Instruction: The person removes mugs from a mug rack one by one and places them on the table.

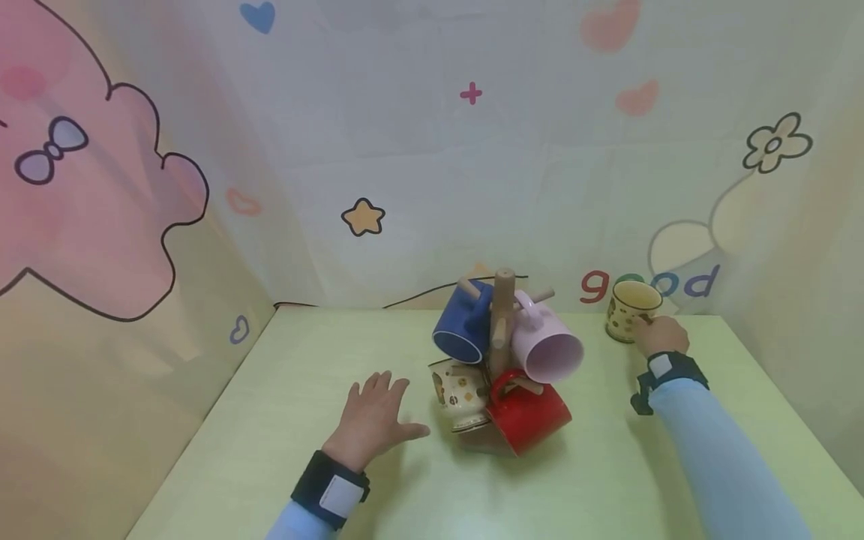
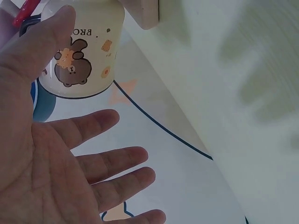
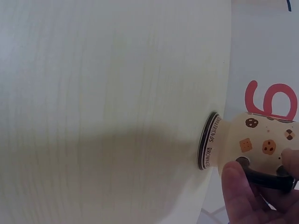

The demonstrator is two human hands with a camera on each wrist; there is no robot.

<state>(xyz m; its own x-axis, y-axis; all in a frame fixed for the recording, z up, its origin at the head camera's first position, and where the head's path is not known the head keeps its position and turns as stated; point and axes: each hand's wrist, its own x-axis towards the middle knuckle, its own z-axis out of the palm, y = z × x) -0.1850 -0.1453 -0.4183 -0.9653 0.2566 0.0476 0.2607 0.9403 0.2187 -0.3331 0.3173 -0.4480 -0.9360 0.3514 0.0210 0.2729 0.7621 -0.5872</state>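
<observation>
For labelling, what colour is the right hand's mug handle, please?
The handle is black, clearest in the right wrist view.

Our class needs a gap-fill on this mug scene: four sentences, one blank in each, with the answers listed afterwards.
1. The right hand grips a cream mug by its dark ____.
2. In the head view, ____ mugs hang on the wooden rack.
3. In that view, the mug directly below the pink mug is coloured ____.
4. The left hand, its fingers spread, holds ____.

Missing words: handle; four; red; nothing.
</observation>
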